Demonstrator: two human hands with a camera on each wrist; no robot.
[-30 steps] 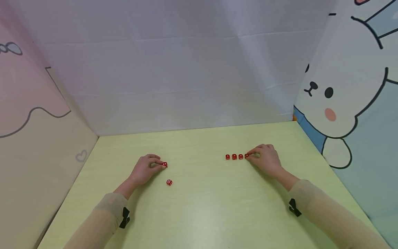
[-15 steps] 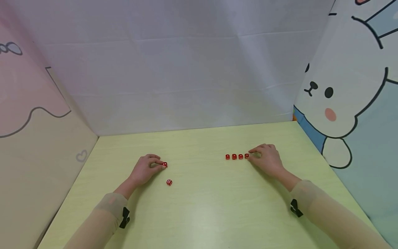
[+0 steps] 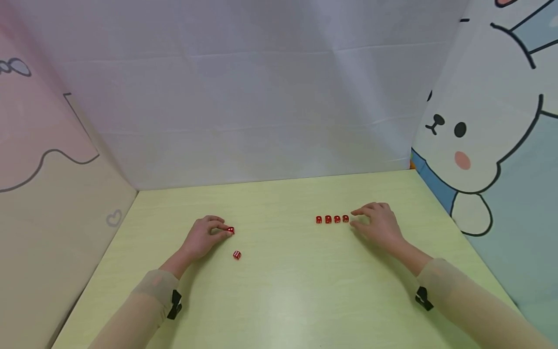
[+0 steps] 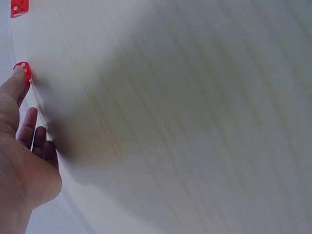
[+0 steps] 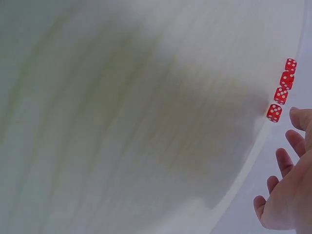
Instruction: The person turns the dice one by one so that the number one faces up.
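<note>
My left hand (image 3: 203,238) pinches a red die (image 3: 231,230) with white pips between thumb and fingers, at the left of the table. In the left wrist view the thumb covers part of that die (image 4: 23,71). Another red die (image 3: 237,255) lies nearer me, apart from the hand. To the right, several red dice (image 3: 328,219) form a short sideways row. Just right of the row's end die (image 3: 345,218) is my right hand (image 3: 378,226), thumb and fingers apart and holding nothing. The right wrist view shows a small gap between the thumb and the end die (image 5: 274,113).
The dice lie on a pale yellow wood-grain table (image 3: 279,291). A white cloth wall (image 3: 261,111) stands along its far edge. Printed panels rise at both sides, the right one (image 3: 484,131) with a cartoon animal face.
My right hand has let go of the row's end die and moved slightly right, its fingers spreading. The left hand and its die have stayed in place.
</note>
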